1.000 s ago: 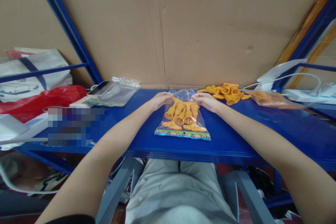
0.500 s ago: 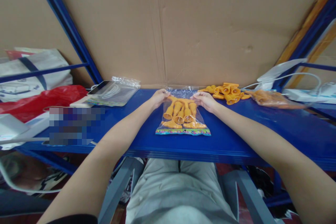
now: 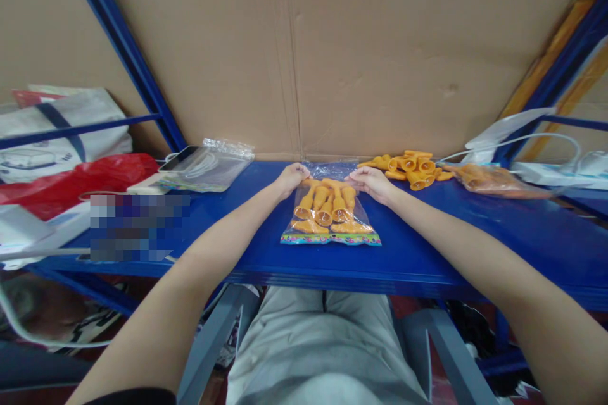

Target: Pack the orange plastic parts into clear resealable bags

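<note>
On the glossy blue table [image 3: 259,253], a clear plastic bag [image 3: 363,211] of orange horn-shaped pieces [image 3: 323,210] is pinched near its far end by the left hand [image 3: 291,180] at ten o'clock and the right hand [image 3: 373,181] at two. From both grips, about equally near, most of the bag is extended toward six o'clock, its long axis set twelve-to-six. No brand or wording can be read on its multicoloured patterned band [image 3: 330,239] at six.
</note>
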`<move>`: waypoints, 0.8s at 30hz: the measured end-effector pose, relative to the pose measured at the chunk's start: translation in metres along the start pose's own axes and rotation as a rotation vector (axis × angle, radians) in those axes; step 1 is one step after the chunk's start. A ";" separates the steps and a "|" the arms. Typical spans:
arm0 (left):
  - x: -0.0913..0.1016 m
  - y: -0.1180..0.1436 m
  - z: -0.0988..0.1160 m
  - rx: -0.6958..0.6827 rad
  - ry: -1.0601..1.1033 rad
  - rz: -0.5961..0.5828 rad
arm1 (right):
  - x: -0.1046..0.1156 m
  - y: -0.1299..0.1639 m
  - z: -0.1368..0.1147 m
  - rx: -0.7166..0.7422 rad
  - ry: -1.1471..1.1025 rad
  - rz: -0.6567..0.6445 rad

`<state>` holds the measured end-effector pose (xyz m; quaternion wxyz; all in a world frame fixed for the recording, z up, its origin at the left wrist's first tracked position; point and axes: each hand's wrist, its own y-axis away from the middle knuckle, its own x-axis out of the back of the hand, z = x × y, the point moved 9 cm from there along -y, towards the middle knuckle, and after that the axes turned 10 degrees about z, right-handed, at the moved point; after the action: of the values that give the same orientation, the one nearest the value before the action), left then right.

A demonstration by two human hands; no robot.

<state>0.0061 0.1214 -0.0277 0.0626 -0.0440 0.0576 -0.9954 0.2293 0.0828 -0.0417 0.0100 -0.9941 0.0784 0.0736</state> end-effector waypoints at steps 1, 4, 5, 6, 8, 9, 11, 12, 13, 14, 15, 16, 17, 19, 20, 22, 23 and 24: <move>-0.001 0.000 -0.001 0.007 0.003 -0.008 | 0.000 -0.001 0.000 0.001 -0.001 -0.003; -0.004 0.002 -0.005 0.066 0.030 -0.059 | 0.000 -0.002 0.001 0.006 -0.004 -0.006; -0.005 0.002 -0.006 0.082 0.040 -0.082 | -0.001 -0.002 0.001 0.006 -0.006 -0.007; -0.006 0.003 -0.006 0.093 0.048 -0.098 | 0.000 -0.002 0.001 0.002 -0.005 -0.006; -0.003 0.003 -0.006 0.104 0.048 -0.100 | 0.000 -0.002 0.001 -0.016 0.001 0.000; -0.001 0.002 -0.005 0.109 0.043 -0.084 | 0.001 -0.002 0.001 -0.027 0.004 0.006; 0.005 0.000 -0.004 0.121 0.035 -0.041 | 0.004 -0.003 0.000 -0.032 0.008 0.018; 0.008 -0.001 -0.004 0.128 0.033 -0.022 | 0.005 -0.003 -0.001 -0.024 0.008 0.023; 0.009 -0.001 -0.003 0.132 0.033 -0.007 | 0.006 -0.004 -0.003 -0.012 0.008 0.026; 0.011 -0.002 -0.003 0.133 0.034 0.003 | 0.007 -0.004 -0.004 0.001 0.009 0.031; 0.012 -0.002 -0.003 0.132 0.036 0.008 | 0.009 -0.005 -0.005 0.012 0.013 0.036; 0.012 -0.003 -0.002 0.127 0.038 0.008 | 0.010 -0.006 -0.005 0.021 0.017 0.044; 0.012 -0.003 -0.002 0.120 0.040 0.007 | 0.012 -0.007 -0.005 0.028 0.020 0.053; 0.012 -0.004 0.000 0.103 0.042 0.000 | 0.014 -0.009 -0.005 0.042 0.022 0.056; 0.012 -0.004 0.000 0.094 0.042 -0.003 | 0.014 -0.010 -0.005 0.047 0.022 0.049; 0.012 -0.005 0.001 0.069 0.038 -0.001 | 0.013 -0.012 -0.005 0.053 0.028 0.030; 0.012 -0.006 0.002 0.052 0.029 0.001 | 0.013 -0.012 -0.004 0.054 0.034 0.023; 0.012 -0.006 0.003 0.032 0.011 0.004 | 0.013 -0.013 -0.004 0.055 0.041 0.019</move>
<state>-0.0066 0.1257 -0.0234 0.0647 -0.0373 0.0423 -0.9963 0.2441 0.0937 -0.0398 0.0352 -0.9940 0.0901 0.0513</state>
